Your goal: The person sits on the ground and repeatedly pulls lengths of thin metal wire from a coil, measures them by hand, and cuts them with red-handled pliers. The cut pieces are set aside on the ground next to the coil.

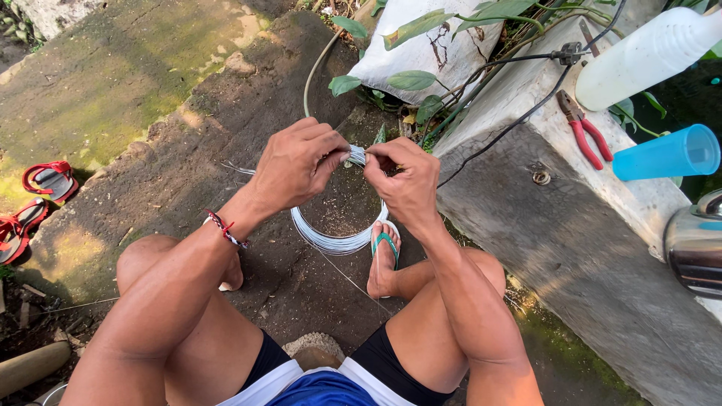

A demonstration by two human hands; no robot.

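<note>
I sit low with my knees apart over dark soil. A round coil of thin silver wire (331, 242) hangs between my hands. My left hand (297, 162) pinches the top of the coil from the left. My right hand (406, 180) grips the same top bundle from the right, fingers closed on the strands. A loose wire end sticks out to the left of my left hand. My right foot in a green sandal (385, 256) rests just below the coil.
A concrete ledge (571, 240) runs along the right, bearing red-handled pliers (585, 129), a blue cup (665, 154), a white bottle (647, 53), a metal pot (696, 244) and a black cable. Red sandals (34, 203) lie at left. A white sack (429, 49) and plants stand ahead.
</note>
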